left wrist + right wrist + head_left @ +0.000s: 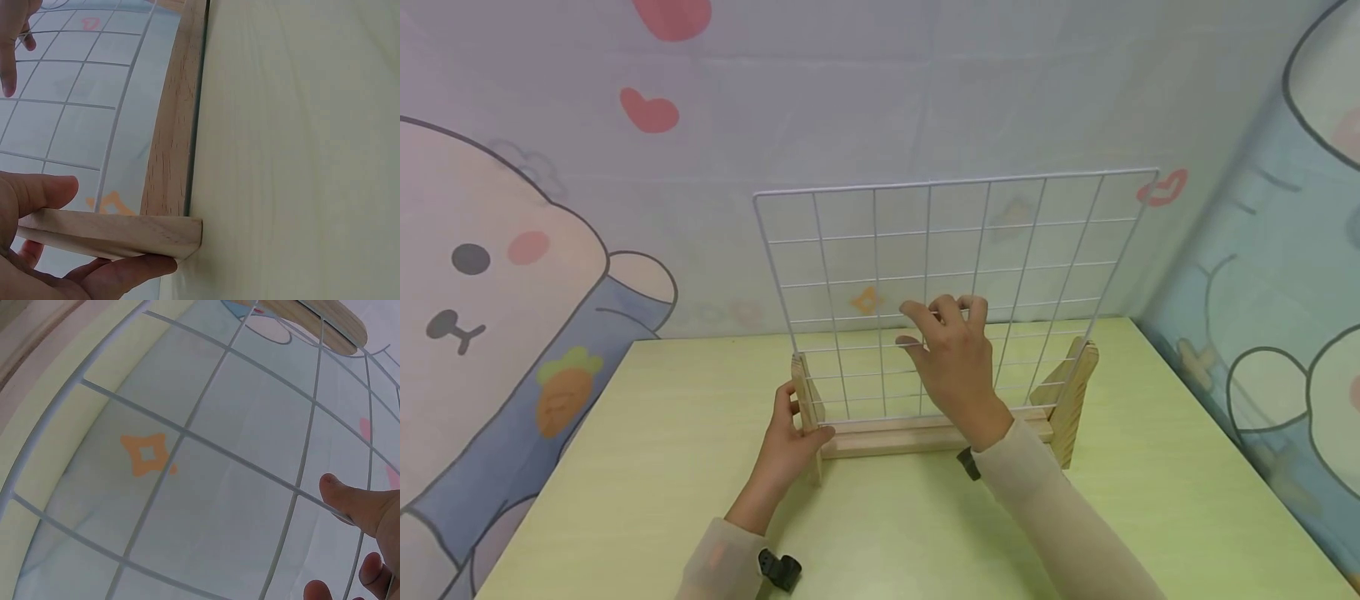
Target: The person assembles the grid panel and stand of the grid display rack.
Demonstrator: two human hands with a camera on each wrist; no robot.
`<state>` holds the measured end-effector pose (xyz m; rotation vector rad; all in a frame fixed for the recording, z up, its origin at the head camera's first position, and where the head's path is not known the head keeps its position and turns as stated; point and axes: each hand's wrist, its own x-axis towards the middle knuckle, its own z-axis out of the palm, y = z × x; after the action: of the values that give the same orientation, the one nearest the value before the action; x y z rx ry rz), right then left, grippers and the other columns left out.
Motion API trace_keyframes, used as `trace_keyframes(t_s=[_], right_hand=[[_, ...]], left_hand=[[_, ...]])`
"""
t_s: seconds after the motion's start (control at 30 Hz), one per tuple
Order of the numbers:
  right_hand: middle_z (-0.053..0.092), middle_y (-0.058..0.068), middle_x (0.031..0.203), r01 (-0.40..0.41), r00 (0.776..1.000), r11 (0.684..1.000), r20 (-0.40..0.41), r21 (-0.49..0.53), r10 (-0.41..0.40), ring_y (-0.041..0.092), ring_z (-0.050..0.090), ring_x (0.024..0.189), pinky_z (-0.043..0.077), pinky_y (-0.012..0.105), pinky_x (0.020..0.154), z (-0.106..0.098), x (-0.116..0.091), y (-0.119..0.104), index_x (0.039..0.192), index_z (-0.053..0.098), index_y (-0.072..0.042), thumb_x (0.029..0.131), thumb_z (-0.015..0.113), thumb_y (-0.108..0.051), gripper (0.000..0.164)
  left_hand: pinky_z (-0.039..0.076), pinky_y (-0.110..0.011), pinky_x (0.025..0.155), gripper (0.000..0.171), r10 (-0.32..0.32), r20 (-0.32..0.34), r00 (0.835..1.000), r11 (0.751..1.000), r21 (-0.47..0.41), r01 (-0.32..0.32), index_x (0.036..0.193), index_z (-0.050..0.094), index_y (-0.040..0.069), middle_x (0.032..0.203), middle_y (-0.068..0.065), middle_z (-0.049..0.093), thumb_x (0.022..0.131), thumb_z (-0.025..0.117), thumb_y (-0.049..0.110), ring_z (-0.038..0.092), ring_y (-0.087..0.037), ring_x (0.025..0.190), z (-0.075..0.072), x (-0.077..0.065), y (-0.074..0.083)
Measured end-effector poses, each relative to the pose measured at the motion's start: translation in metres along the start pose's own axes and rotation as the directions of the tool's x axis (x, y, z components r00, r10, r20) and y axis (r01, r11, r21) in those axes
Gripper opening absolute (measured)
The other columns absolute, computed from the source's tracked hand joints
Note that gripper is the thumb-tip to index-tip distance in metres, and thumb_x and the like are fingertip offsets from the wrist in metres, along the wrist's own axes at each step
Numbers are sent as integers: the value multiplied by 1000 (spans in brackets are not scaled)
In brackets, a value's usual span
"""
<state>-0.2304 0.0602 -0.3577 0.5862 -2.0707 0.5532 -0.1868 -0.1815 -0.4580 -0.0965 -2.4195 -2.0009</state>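
A white wire grid panel (991,181) stands upright, leaning slightly back, in a wooden stand. The stand has a left side piece (807,396), a right side piece (1075,404) and a low crossbar (895,443). My left hand (786,443) grips the left side piece; in the left wrist view the thumb (59,190) lies on its inner side and fingers wrap its outer side. My right hand (957,358) is at the middle of the grid, fingers loosely bent and thumb apart. Whether it touches the wires, I cannot tell.
The stand sits on a pale yellow wooden table (700,400). Behind it hangs a cloth backdrop (850,108) with cartoon figures and hearts, and a further printed cloth (1262,275) hangs on the right. A small black device (780,570) is strapped at the left wrist.
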Motion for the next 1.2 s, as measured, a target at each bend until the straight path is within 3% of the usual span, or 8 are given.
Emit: trace_keyframes(t_s=[0.47, 1.2], right_hand=[[60, 12, 97, -18, 1000, 1000, 5, -1, 18, 45, 47, 105, 53, 38, 45, 4, -10, 2, 115, 72, -13, 77, 95, -15, 44], [59, 12, 96, -28, 999, 1000, 17, 7, 28, 45, 46, 106, 53, 38, 45, 10, -20, 4, 113, 71, -14, 77, 95, -14, 43]], left_hand=[[57, -59, 89, 83, -3, -9, 1000, 1000, 18, 3, 161, 21, 14, 144, -32, 39, 96, 69, 0, 64, -53, 114, -1, 0, 0], [57, -57, 89, 80, -16, -15, 1000, 1000, 21, 16, 160, 23, 15, 143, -30, 40, 96, 68, -1, 65, -52, 114, -1, 2, -1]])
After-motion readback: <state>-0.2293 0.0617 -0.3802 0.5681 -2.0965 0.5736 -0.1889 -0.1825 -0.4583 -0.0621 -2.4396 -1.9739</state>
